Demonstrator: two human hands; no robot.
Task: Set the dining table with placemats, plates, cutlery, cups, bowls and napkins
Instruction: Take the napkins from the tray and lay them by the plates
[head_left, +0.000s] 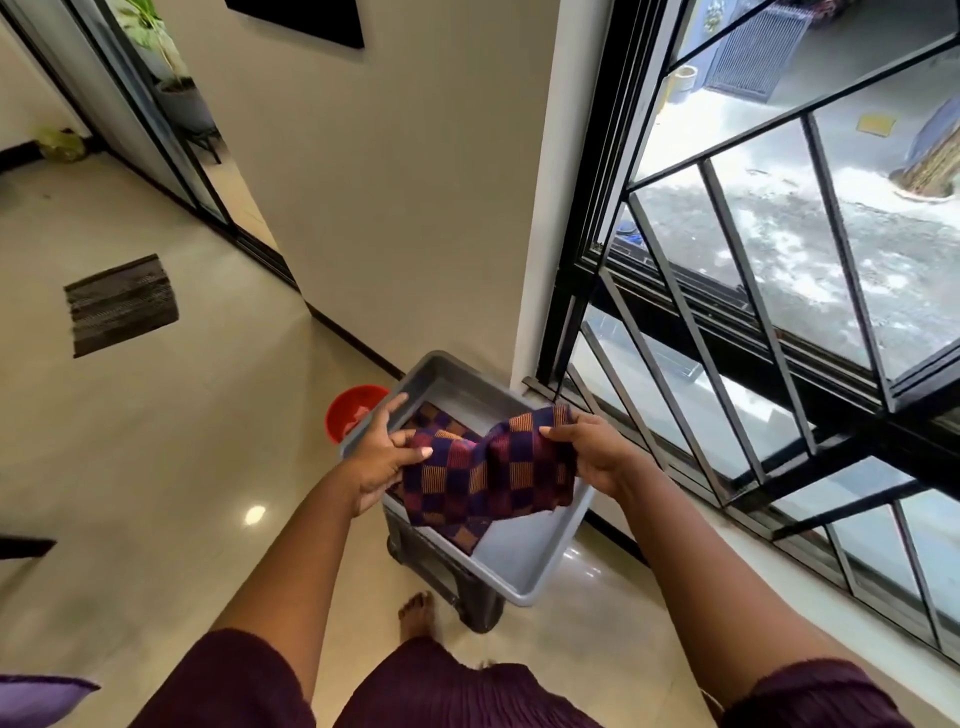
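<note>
A checked cloth (488, 470) in purple, maroon and orange hangs bunched over a grey tub (524, 561), its lower folds lying inside. Whether it is a placemat or a napkin cannot be told from the folds. The left hand (382, 457) grips the cloth's left edge, fingers curled round the fabric, with its upper fingers reaching to the tub's left rim. The right hand (589, 452) pinches the cloth's upper right corner just above the tub's right rim. More of the same checked fabric lies flat on the tub's floor, partly covered by the lifted piece.

The tub rests on a dark stand (452, 582), mostly hidden beneath it. Left of the tub a red bucket (353, 410) sits on the tiled floor (156, 467), half hidden by the tub's rim and the left hand. Right of the tub runs a barred window (753, 312). Below the tub a bare foot (415, 616) shows. Far left of the tub lies a dark striped mat (120, 305).
</note>
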